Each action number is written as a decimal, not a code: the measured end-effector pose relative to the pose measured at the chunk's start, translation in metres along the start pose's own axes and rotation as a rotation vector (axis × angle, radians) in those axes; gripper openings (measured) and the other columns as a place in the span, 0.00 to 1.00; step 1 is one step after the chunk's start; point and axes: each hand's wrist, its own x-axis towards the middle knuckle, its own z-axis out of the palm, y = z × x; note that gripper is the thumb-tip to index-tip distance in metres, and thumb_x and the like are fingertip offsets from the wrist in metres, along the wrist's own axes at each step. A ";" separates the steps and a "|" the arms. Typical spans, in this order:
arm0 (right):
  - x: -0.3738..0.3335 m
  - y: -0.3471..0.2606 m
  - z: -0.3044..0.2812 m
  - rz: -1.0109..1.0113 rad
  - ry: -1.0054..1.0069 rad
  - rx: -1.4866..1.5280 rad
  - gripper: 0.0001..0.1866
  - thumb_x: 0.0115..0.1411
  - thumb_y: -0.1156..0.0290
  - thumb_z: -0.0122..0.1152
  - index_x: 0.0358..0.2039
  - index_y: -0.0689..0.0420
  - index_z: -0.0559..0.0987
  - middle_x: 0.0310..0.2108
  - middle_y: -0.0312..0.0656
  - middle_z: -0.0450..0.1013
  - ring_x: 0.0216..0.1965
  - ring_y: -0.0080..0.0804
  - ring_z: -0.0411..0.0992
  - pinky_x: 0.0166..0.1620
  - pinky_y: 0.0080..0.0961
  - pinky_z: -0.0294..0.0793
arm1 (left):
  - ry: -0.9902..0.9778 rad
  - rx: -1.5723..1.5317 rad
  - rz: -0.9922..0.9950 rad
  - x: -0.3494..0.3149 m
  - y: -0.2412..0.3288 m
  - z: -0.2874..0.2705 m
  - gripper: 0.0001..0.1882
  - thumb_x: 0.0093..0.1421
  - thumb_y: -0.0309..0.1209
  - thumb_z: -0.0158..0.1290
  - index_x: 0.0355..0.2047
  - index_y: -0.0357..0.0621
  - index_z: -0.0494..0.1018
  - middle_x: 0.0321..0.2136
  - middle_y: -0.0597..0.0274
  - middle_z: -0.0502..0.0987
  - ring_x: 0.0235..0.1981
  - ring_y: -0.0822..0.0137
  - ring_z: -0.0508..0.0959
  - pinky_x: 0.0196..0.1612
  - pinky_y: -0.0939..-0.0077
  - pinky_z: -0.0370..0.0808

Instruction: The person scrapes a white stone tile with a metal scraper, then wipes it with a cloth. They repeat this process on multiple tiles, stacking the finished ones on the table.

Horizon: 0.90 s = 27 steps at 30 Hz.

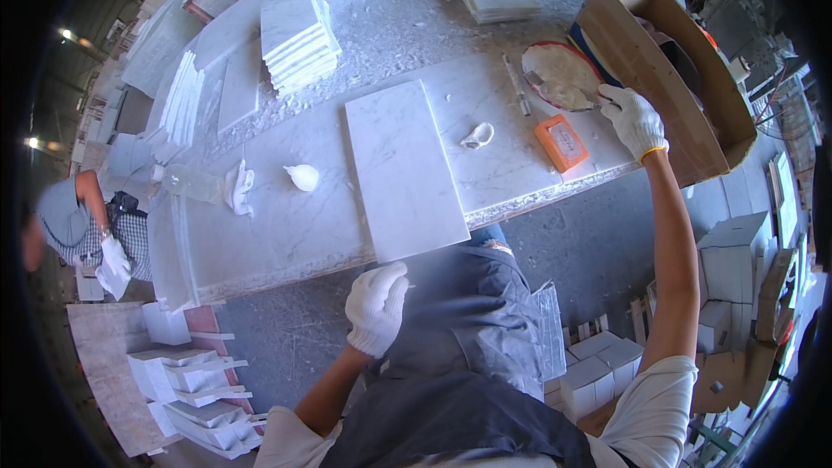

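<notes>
My right hand [637, 122], in a white knit glove with a yellow cuff, reaches to the edge of a round dish [562, 43] of whitish paste. Its fingers are closed together at the rim; what they hold there is too small to name. My left hand [377, 308], gloved too, is curled closed just off the table's near edge, below a white veined marble tile [406, 169]. Whatever it may hold is hidden. The tile lies flat, its near end at the table edge. Beside the dish are an orange box [562, 143] and a pen-like stick [516, 85].
White lumps [477, 136] and a crumpled glove [239, 188] lie around the tile, near a clear bottle [186, 182]. Tile stacks [295, 39] stand farther back. An open cardboard box [659, 78] borders the right side. At far left, another person's gloved hand [113, 267] shows.
</notes>
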 end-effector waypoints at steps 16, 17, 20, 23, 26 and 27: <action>0.015 -0.030 -0.016 -0.109 -0.061 -0.068 0.13 0.67 0.72 0.60 0.48 0.56 0.88 0.46 0.52 0.81 0.48 0.50 0.80 0.55 0.37 0.79 | -0.042 -0.005 0.008 -0.001 0.004 0.004 0.10 0.62 0.26 0.64 0.45 0.44 0.83 0.41 0.57 0.85 0.42 0.52 0.84 0.47 0.61 0.79; 0.013 -0.034 -0.012 -0.107 -0.059 -0.070 0.13 0.67 0.72 0.60 0.48 0.56 0.88 0.46 0.52 0.81 0.48 0.51 0.80 0.55 0.37 0.79 | -0.052 -0.015 0.000 -0.001 0.004 0.004 0.10 0.62 0.26 0.64 0.45 0.44 0.83 0.41 0.57 0.85 0.42 0.52 0.84 0.47 0.61 0.79; 0.011 -0.033 -0.001 -0.141 -0.054 -0.034 0.13 0.67 0.73 0.60 0.48 0.55 0.89 0.46 0.53 0.81 0.47 0.51 0.80 0.54 0.38 0.79 | -0.063 -0.021 -0.012 -0.001 0.005 0.003 0.10 0.62 0.26 0.64 0.44 0.44 0.83 0.41 0.57 0.85 0.42 0.52 0.84 0.48 0.61 0.79; 0.011 -0.017 0.004 -0.222 -0.051 -0.002 0.13 0.68 0.72 0.61 0.49 0.55 0.88 0.47 0.52 0.80 0.47 0.49 0.80 0.53 0.38 0.80 | -0.061 -0.004 -0.001 -0.002 0.005 0.003 0.10 0.62 0.26 0.63 0.44 0.45 0.83 0.40 0.57 0.85 0.42 0.52 0.84 0.47 0.61 0.79; 0.009 0.001 0.010 -0.296 -0.085 -0.031 0.15 0.71 0.61 0.57 0.48 0.53 0.87 0.47 0.52 0.78 0.48 0.51 0.77 0.54 0.40 0.75 | -0.061 -0.017 0.014 -0.001 0.005 0.004 0.10 0.62 0.26 0.63 0.44 0.45 0.83 0.40 0.57 0.85 0.42 0.52 0.84 0.47 0.61 0.79; 0.010 0.005 0.012 -0.262 -0.082 0.008 0.15 0.72 0.60 0.56 0.49 0.52 0.87 0.47 0.52 0.78 0.49 0.51 0.77 0.54 0.40 0.75 | -0.069 -0.020 0.019 -0.001 0.005 0.005 0.10 0.62 0.26 0.63 0.44 0.45 0.83 0.40 0.57 0.85 0.41 0.52 0.84 0.47 0.61 0.79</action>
